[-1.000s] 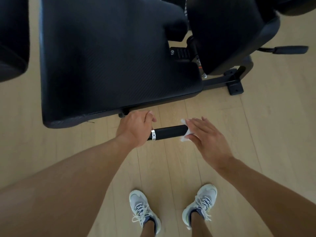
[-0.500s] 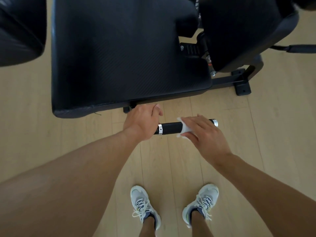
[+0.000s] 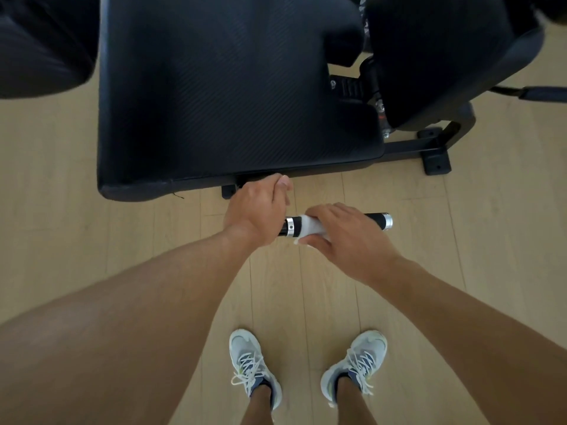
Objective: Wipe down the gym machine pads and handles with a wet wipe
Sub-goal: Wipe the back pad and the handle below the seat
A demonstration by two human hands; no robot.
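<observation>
A black handle (image 3: pixel 376 220) with silver end rings sticks out to the right, just below the big black seat pad (image 3: pixel 233 87). My left hand (image 3: pixel 256 211) is closed around the handle's left end. My right hand (image 3: pixel 343 237) is wrapped over the middle of the handle with a white wet wipe (image 3: pixel 310 227) pressed round the grip. The wipe covers the part between the left silver ring and my fingers. The handle's right tip shows bare beyond my right hand.
A second black pad (image 3: pixel 445 53) rises at the upper right, and another dark pad (image 3: pixel 43 44) at the upper left. The black base frame with a foot (image 3: pixel 435 162) lies on the light wooden floor (image 3: pixel 122 256). My two sneakers (image 3: pixel 254 366) stand below.
My right hand has slid left along the handle with the wipe, from the right end to the middle, and now wraps round it. The left hand has kept its hold.
</observation>
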